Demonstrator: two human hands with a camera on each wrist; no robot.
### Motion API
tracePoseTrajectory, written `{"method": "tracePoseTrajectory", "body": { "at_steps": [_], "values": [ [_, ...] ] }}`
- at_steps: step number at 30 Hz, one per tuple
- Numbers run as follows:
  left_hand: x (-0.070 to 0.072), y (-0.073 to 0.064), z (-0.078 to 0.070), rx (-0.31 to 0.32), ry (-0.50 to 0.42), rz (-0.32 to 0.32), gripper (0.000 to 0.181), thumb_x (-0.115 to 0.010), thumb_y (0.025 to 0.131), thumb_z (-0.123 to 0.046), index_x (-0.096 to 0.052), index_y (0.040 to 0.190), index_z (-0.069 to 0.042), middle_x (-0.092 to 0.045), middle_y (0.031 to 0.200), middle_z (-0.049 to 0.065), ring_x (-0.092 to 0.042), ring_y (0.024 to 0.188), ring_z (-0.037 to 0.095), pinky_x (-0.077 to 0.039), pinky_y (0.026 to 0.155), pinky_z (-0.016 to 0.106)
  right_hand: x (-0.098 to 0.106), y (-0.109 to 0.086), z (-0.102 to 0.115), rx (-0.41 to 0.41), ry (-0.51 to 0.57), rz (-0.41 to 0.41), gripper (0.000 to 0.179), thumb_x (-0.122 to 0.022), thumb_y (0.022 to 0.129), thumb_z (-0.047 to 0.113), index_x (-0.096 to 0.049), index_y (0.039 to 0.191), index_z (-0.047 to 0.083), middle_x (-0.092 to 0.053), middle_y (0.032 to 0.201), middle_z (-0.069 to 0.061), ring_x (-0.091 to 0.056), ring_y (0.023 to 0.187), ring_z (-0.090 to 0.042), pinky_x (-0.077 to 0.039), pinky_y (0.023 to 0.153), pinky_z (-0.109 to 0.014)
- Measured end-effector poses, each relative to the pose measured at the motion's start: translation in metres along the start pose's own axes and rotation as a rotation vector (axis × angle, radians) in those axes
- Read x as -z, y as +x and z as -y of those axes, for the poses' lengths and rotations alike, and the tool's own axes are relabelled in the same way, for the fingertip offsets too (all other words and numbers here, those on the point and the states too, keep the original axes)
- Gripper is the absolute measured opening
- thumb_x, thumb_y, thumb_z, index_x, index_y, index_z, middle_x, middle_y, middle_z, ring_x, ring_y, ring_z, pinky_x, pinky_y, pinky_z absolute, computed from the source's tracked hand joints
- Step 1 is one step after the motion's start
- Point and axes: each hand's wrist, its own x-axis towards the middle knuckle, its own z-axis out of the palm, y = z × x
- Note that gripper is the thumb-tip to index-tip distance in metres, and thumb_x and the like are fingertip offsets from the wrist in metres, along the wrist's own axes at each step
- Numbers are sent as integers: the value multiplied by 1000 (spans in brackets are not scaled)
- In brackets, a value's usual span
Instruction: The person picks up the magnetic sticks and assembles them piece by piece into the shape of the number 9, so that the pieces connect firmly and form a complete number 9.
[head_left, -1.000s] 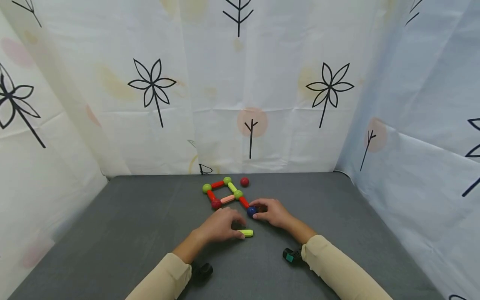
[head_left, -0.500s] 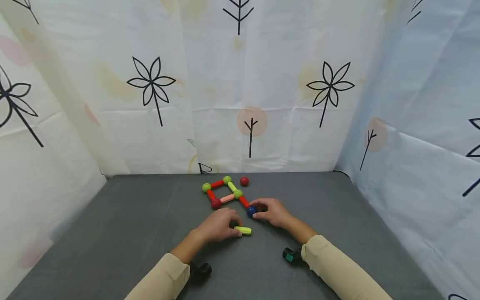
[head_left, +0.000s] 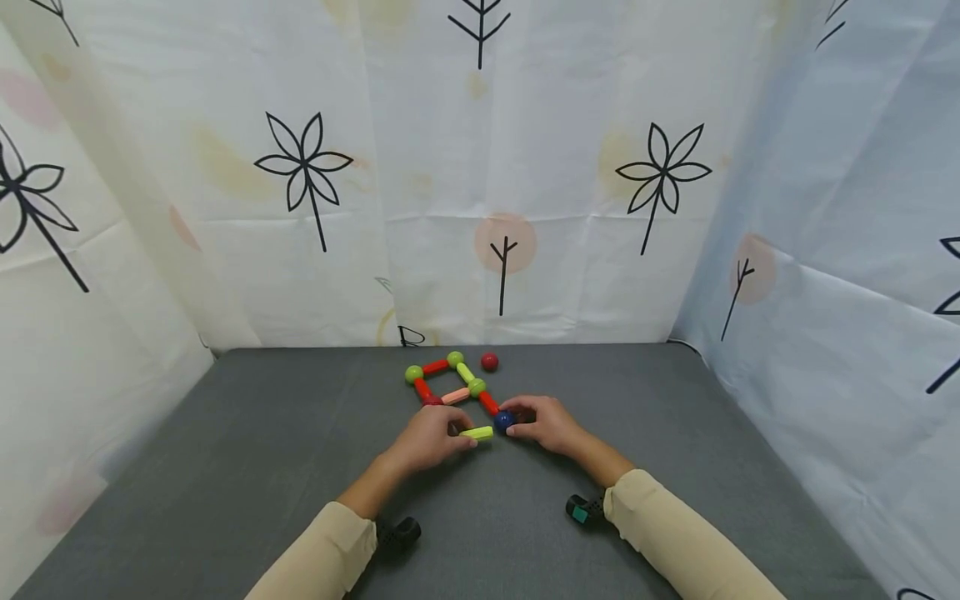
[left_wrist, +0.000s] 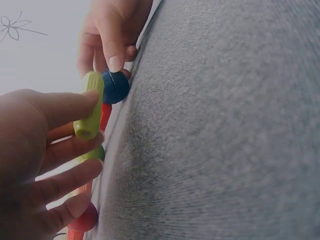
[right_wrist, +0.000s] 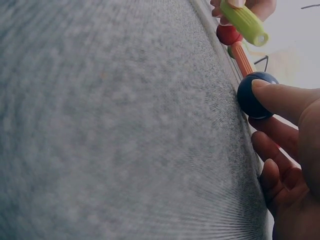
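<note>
My left hand pinches a yellow-green ridged rod between thumb and fingers, its free end close to a blue ball. With thumb and fingertips, my right hand grips that blue ball, which sits on the table at the end of a red rod. This red rod joins a closed four-sided figure of rods and balls. Green balls form three corners of the figure, and a red ball forms the fourth, partly hidden by my left hand in the head view.
A loose red ball lies near the far edge of the grey table. Behind it hangs a white patterned curtain, with more of it at both sides. Dark wrist cameras sit under both wrists.
My left hand has picked up the yellow-green rod and carried it away from me, towards the blue ball. My right hand stays on the blue ball.
</note>
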Motion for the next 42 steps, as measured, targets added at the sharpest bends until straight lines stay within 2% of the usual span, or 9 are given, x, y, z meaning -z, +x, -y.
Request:
{"method": "tracePoseTrajectory", "body": {
  "at_steps": [8,19,33,36,39,42],
  "values": [
    [-2,3,-1,62,38,-58,14,-79,82,-30,-72,89,-20,-63,78,-13,-58,73,7,-48,68,30,-2,0,-4,-8,-25,-10,34,-75,87,16,-68,120,13,-67,107,-1,-61,90,-16,-49,79,-34],
    [-9,7,-7,135,90,-71,15,-80,81,-31,-72,86,-19,-61,73,-13,-54,66,6,-46,66,30,-3,-1,-4,-16,-19,-8,34,-75,87,17,-67,121,13,-67,107,0,-61,90,-15,-49,79,-34],
    [-12,7,-8,129,82,-85,14,-79,81,-31,-72,85,-19,-59,71,-13,-55,65,7,-46,65,31,-4,0,-3,-18,-29,-3,34,-75,87,19,-67,120,14,-67,106,1,-62,90,-14,-49,79,-34],
    [-11,9,-7,133,87,-94,15,-79,81,-33,-71,86,-20,-63,75,-11,-56,67,6,-47,67,31,-4,1,-3,-14,-26,-6,35,-75,87,19,-67,120,14,-67,107,0,-62,90,-14,-49,79,-33],
    [-8,10,-8,122,74,-109,18,-78,82,-33,-72,91,-18,-69,93,-6,-57,69,6,-48,67,32,-4,0,-4,-14,-20,-7,35,-75,87,19,-67,120,14,-67,107,0,-62,91,-14,-49,79,-33],
    [-4,13,-9,104,52,-125,19,-77,83,-32,-72,94,-18,-69,102,-3,-58,73,8,-48,68,32,-4,0,-3,-19,-11,-4,35,-75,87,19,-67,121,14,-67,108,0,-62,92,-14,-50,80,-34]
  ]
}}
